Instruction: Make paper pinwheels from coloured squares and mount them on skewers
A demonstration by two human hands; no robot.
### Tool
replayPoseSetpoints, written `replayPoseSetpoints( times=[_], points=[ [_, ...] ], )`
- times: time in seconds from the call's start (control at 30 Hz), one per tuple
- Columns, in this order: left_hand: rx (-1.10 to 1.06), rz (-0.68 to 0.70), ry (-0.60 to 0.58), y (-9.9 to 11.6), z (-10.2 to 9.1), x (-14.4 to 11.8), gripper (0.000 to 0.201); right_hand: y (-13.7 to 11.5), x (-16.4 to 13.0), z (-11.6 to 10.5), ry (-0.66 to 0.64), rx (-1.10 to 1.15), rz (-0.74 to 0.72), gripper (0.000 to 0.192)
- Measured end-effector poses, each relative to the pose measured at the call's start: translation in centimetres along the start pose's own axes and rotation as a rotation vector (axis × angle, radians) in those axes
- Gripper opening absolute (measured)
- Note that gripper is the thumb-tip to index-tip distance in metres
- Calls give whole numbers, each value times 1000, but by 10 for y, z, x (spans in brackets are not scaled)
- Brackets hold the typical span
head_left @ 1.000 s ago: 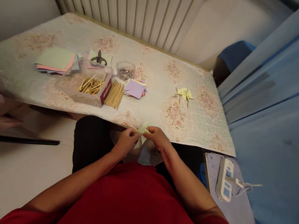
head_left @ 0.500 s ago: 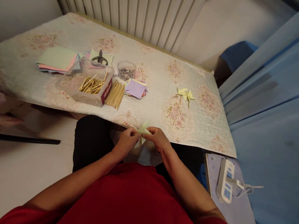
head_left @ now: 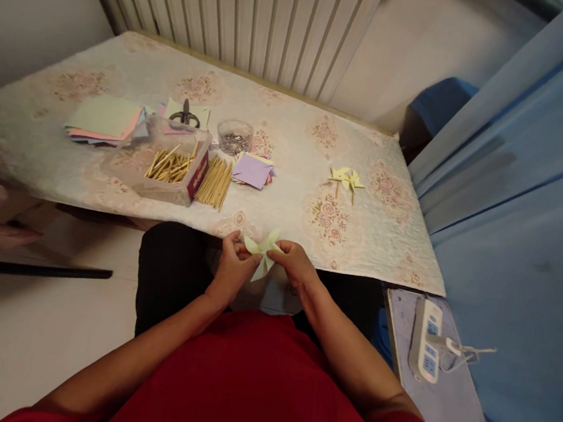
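Pale green paper, folded into a pinwheel head (head_left: 261, 254), sits pinched between your two hands just past the near edge of the table (head_left: 283, 191), above your lap. Your left hand (head_left: 232, 267) closes thumb and fingers on its nine o'clock side; your right hand (head_left: 294, 266) grips the three o'clock side, fingertips meeting near the centre. Both wrists angle inward, forearms forming a V from your red shirt.

The blades look shaped, but no stick shows on it, so this one seems partly made. Two finished yellow pinwheels (head_left: 347, 179) lie at one o'clock from your hands. At eleven o'clock wait the box of wooden sticks (head_left: 173, 167), loose sticks (head_left: 215, 181) beside it, cut paper squares (head_left: 252, 169), a cup of pins (head_left: 235, 136), scissors (head_left: 185, 115) and a stack of coloured sheets (head_left: 104, 118).
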State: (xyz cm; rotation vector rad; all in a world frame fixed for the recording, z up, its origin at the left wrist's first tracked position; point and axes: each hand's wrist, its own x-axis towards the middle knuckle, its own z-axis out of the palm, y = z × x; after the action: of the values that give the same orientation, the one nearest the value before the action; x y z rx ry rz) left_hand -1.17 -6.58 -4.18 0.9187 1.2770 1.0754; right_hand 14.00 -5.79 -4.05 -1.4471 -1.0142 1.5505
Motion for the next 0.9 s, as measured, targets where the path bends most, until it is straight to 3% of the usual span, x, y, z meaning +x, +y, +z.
replayPoseSetpoints(
  times=[0.2,0.47,0.9],
  points=[
    [-292,-195,-219,2,1,0,33,5,3,0,-8,51,-16,18],
    [-376,-257,-178,4,9,1,30,6,3,1,-29,84,-5,18],
    [-284,-176,-140,-6,3,8,32,0,1,1,-93,104,-28,26]
  ],
)
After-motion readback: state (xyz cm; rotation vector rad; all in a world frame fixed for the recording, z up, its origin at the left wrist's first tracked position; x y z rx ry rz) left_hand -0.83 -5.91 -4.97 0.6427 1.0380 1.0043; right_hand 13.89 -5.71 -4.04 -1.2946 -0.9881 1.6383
